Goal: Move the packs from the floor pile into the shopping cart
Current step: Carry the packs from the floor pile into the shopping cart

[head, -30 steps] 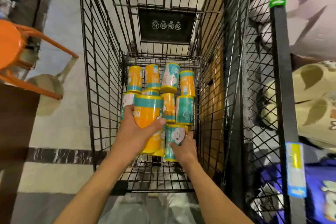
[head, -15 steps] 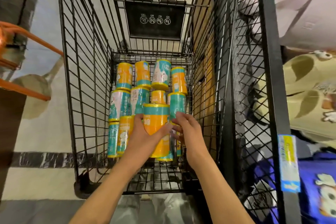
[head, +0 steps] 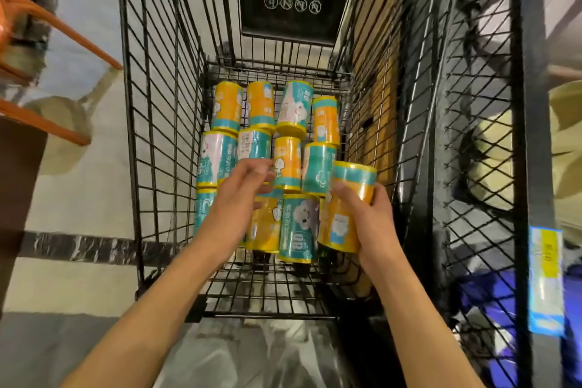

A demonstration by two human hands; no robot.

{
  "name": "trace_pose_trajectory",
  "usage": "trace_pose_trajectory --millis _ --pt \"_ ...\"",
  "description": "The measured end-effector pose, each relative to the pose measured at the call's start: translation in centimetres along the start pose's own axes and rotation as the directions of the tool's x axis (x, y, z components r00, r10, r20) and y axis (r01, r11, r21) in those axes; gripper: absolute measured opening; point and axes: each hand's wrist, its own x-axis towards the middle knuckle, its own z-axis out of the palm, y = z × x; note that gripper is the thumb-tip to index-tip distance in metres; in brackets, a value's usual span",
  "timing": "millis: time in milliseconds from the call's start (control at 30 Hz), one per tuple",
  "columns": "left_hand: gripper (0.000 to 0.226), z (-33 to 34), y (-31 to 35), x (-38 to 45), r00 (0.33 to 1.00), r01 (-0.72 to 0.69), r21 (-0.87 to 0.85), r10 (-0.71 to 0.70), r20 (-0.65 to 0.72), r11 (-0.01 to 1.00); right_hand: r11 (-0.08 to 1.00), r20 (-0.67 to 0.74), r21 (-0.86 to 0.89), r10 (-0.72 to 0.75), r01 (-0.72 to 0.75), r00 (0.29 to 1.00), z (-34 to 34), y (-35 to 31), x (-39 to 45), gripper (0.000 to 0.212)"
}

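Both arms reach down into a black wire shopping cart (head: pixel 151 123). Several cylindrical orange and teal packs (head: pixel 288 110) lie in rows on its floor. My right hand (head: pixel 373 224) grips an orange pack with a teal band (head: pixel 345 211) at the cart's near right, beside a teal pack marked 80 (head: pixel 299 227). My left hand (head: pixel 239 198) hovers over the near-left packs with its fingers apart and nothing in it; it hides part of the packs below.
A black sign panel (head: pixel 293 0) hangs on the cart's far end. An orange metal stool (head: pixel 47 41) stands at the left on the pale floor. On the right, a black wire shelf rack (head: pixel 491 142) with price tags holds soft goods.
The orange pack passed from my left hand to my right, which carried it to the cart's near right. My left hand let go and opened. The view moved closer.
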Motion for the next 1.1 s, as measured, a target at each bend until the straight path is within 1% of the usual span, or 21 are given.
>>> trace_pose_trajectory --millis 133,333,433,567,700,767,833,900,967,1000,1100 --pt "0.015 -0.5 -0.5 0.3 1.000 -0.009 -0.030 0.008 -0.026 1.000 0.999 -0.029 -0.036 0.017 -0.018 0.999 -0.3 0.4 0.4 0.058" --pt "0.014 -0.7 -1.3 0.8 0.999 -0.048 -0.012 0.048 0.009 0.999 0.992 -0.074 -0.119 0.027 -0.036 0.997 0.0 0.5 0.7 0.059" --pt "0.015 -0.8 -1.4 0.8 0.999 -0.034 -0.022 0.035 0.013 0.999 0.991 -0.073 -0.130 0.028 -0.038 0.997 0.4 0.5 0.7 0.056" --pt "0.014 -1.0 -1.4 0.8 1.000 -0.024 -0.035 0.025 0.014 0.999 0.986 -0.088 -0.154 0.045 -0.058 0.995 0.8 0.5 0.6 0.060" --pt "0.014 -1.3 -1.6 0.9 1.000 -0.010 -0.060 0.012 0.026 0.998 0.980 -0.127 -0.187 0.050 -0.074 0.991 0.6 0.8 0.8 0.060" --pt "0.014 -1.5 -2.0 1.0 1.000 -0.002 -0.064 0.004 0.022 0.998 0.966 -0.169 -0.240 0.061 -0.101 0.984 0.4 1.4 1.0 0.061" --pt "0.014 -1.6 -2.6 1.2 1.000 0.004 -0.069 -0.003 0.009 0.998 0.914 -0.227 -0.383 0.051 -0.137 0.973 0.5 2.5 1.6 0.067" --pt "0.013 -1.9 -3.1 1.5 1.000 0.008 -0.060 -0.009 -0.005 0.998 0.806 -0.278 -0.567 0.010 -0.172 0.961 1.1 3.6 2.1 0.076" --pt "0.013 -2.2 -3.6 1.7 1.000 0.017 -0.036 -0.018 -0.007 0.999 0.717 -0.303 -0.668 -0.015 -0.201 0.953 1.9 4.3 2.4 0.082" --pt "0.013 -2.4 -3.9 1.8 1.000 0.027 -0.027 -0.027 -0.007 0.999 0.689 -0.305 -0.694 -0.021 -0.207 0.952 2.2 4.3 2.5 0.080" --pt "0.014 -2.7 -4.2 1.9 0.999 0.037 0.000 -0.037 -0.009 0.999 0.613 -0.310 -0.757 -0.035 -0.225 0.950 2.4 4.2 2.3 0.061"
